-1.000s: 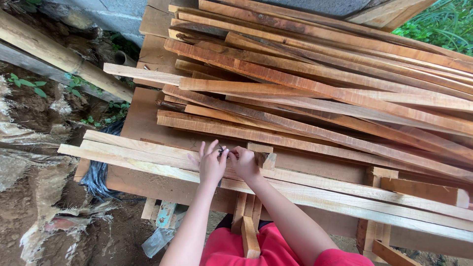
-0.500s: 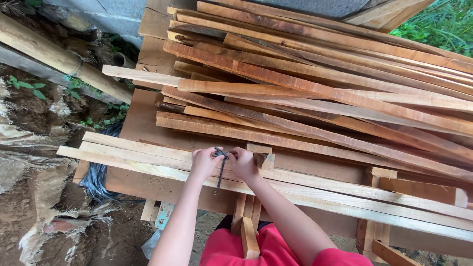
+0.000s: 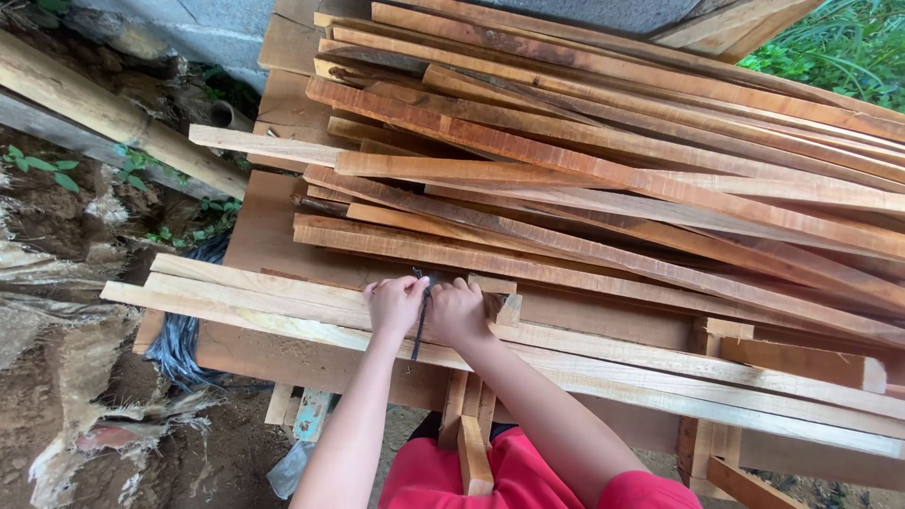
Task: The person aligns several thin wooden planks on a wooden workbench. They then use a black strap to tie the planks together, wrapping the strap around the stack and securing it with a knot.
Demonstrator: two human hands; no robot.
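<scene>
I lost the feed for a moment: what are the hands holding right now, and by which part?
Both hands, left hand and right hand, pinch a dark cord at its upper end, over the pale wooden slats; its tail hangs loose between them.

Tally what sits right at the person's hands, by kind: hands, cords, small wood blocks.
Hands: 2, the left hand and the right hand
Dark cord: 1, pinched between both hands
Small wood block: 1, beside the right hand on the pale slats
Total: 4
</scene>
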